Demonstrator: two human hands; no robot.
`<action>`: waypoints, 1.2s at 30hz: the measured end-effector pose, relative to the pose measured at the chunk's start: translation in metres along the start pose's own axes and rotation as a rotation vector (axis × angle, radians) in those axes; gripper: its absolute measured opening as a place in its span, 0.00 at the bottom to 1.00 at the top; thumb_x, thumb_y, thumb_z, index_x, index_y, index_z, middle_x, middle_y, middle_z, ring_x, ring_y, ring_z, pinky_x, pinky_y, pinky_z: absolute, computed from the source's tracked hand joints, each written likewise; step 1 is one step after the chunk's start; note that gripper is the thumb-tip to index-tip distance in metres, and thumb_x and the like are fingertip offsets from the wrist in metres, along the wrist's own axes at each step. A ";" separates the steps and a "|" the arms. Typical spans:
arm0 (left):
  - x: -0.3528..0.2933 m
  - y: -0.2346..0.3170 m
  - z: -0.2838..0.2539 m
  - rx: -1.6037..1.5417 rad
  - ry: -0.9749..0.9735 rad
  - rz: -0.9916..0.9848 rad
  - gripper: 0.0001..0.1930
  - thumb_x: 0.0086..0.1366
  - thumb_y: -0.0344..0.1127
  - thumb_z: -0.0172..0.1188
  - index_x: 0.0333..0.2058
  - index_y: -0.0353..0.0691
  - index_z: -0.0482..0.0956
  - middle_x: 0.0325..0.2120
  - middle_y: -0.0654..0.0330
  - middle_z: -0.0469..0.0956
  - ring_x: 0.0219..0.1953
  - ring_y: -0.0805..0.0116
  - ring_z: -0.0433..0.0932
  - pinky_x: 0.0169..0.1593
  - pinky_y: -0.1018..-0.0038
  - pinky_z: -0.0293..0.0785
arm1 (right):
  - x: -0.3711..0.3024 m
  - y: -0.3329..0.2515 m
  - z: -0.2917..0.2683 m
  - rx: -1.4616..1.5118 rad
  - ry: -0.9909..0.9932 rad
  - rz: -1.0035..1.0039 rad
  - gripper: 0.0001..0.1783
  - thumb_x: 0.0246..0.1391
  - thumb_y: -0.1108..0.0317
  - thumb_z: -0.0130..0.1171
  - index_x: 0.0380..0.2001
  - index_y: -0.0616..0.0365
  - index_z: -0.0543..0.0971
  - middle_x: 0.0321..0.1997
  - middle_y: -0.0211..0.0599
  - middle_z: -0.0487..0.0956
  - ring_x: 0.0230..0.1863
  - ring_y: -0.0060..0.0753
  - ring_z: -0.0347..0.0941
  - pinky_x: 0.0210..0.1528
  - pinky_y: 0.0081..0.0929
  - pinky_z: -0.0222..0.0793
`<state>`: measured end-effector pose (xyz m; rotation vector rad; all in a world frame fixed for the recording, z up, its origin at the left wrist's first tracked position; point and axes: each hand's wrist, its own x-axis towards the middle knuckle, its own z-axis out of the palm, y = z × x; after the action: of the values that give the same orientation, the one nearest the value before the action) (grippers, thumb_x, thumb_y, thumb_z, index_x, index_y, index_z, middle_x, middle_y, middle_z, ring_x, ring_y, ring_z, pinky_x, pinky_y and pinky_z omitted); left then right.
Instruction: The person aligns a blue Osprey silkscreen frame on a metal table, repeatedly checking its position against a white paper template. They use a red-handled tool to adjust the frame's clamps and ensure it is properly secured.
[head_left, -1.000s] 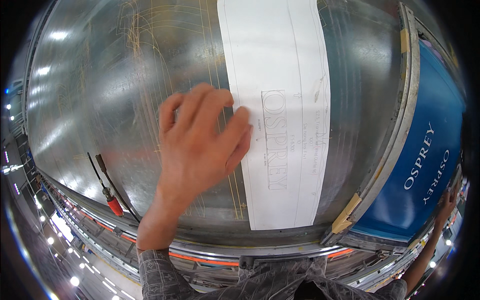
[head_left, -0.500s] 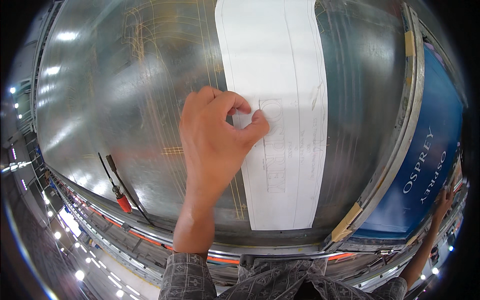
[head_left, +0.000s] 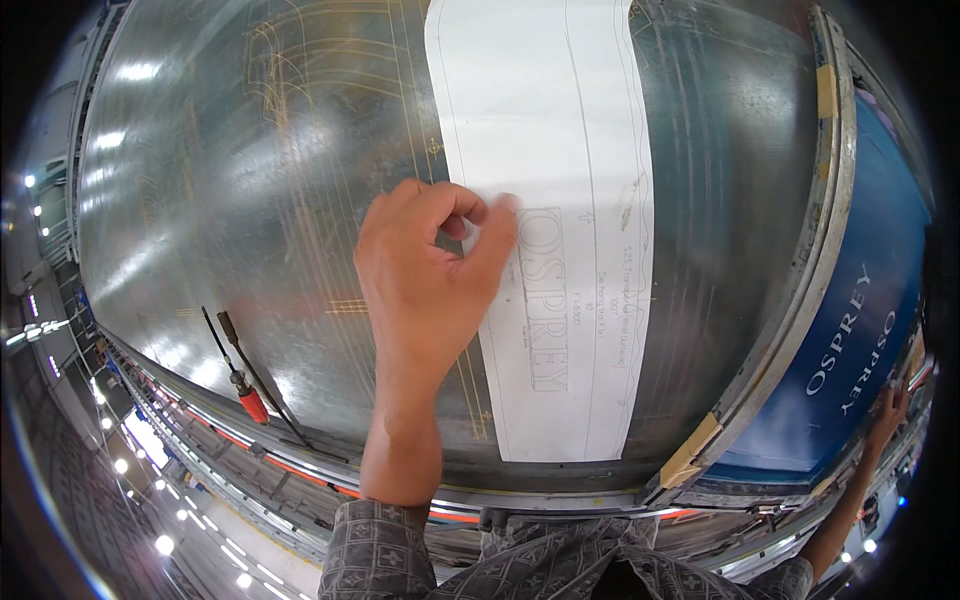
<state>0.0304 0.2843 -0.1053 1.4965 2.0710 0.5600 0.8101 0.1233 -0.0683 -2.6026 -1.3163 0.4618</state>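
My left hand [head_left: 425, 265] is over the left edge of a long white paper sheet [head_left: 540, 110]. Its thumb and forefinger are pinched together beside the outlined lettering. Whatever lies between the fingertips, if anything, is too small to make out. The sheet is a pattern with pencil-like lines and lies flat on a dark, shiny table [head_left: 230, 200]. At the far right, my right hand [head_left: 886, 408] grips the outer edge of a framed blue printing screen [head_left: 770, 435] with white lettering. The screen stands along the table's right side, and that hand's fingers are partly hidden.
A screwdriver with a red handle [head_left: 252, 402] lies at the table's left front, next to a thin dark rod [head_left: 250, 365]. Yellow guide lines mark the tabletop. Tan tape [head_left: 690, 450] covers the screen frame's near corner. Rails with an orange strip run along the front edge.
My left hand has shifted slightly left, and its thumb has straightened and closed toward the forefinger, uncovering more lettering. My right hand stays at the screen's edge.
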 end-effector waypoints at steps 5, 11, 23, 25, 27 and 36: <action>-0.009 -0.012 -0.016 0.015 -0.063 0.130 0.13 0.50 0.34 0.76 0.34 0.41 0.82 0.28 0.66 0.73 0.33 0.74 0.69 0.37 0.74 0.64 | -0.010 0.002 -0.002 0.060 -0.007 -0.003 0.36 0.64 0.56 0.56 0.71 0.56 0.64 0.63 0.49 0.74 0.60 0.40 0.73 0.63 0.35 0.66; -0.026 -0.024 -0.022 0.059 -0.010 0.278 0.14 0.52 0.34 0.75 0.37 0.42 0.83 0.30 0.64 0.74 0.35 0.71 0.71 0.39 0.72 0.67 | -0.031 -0.016 0.001 0.111 0.027 -0.049 0.33 0.66 0.61 0.54 0.72 0.55 0.63 0.62 0.46 0.75 0.56 0.34 0.73 0.62 0.31 0.66; -0.043 -0.035 -0.034 -0.051 0.080 0.189 0.07 0.63 0.32 0.67 0.38 0.38 0.83 0.24 0.61 0.78 0.27 0.73 0.73 0.33 0.73 0.70 | -0.071 -0.057 -0.031 0.089 0.130 -0.198 0.32 0.67 0.62 0.56 0.71 0.53 0.64 0.61 0.36 0.76 0.49 0.23 0.72 0.50 0.21 0.68; -0.049 -0.042 -0.036 -0.242 0.085 0.054 0.05 0.62 0.30 0.66 0.37 0.39 0.83 0.26 0.60 0.79 0.30 0.68 0.76 0.37 0.72 0.73 | -0.072 -0.060 -0.036 0.079 0.162 -0.264 0.32 0.67 0.62 0.56 0.71 0.53 0.65 0.62 0.35 0.75 0.48 0.23 0.72 0.50 0.21 0.68; -0.059 -0.058 -0.040 -0.471 0.134 0.099 0.06 0.63 0.30 0.65 0.39 0.38 0.83 0.30 0.58 0.81 0.33 0.67 0.78 0.39 0.73 0.74 | -0.077 -0.059 -0.039 0.011 0.158 -0.211 0.33 0.66 0.58 0.56 0.72 0.53 0.64 0.70 0.40 0.67 0.59 0.34 0.70 0.59 0.29 0.66; -0.136 -0.089 -0.063 -0.093 0.061 0.277 0.08 0.60 0.23 0.65 0.38 0.39 0.85 0.38 0.57 0.81 0.41 0.61 0.79 0.45 0.71 0.74 | -0.093 -0.078 -0.025 0.041 0.118 -0.122 0.34 0.65 0.56 0.56 0.72 0.51 0.63 0.74 0.42 0.63 0.64 0.39 0.70 0.64 0.34 0.65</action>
<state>-0.0399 0.1262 -0.0864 1.7422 1.8656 0.8043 0.7087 0.0939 -0.0036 -2.4578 -1.4006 0.3075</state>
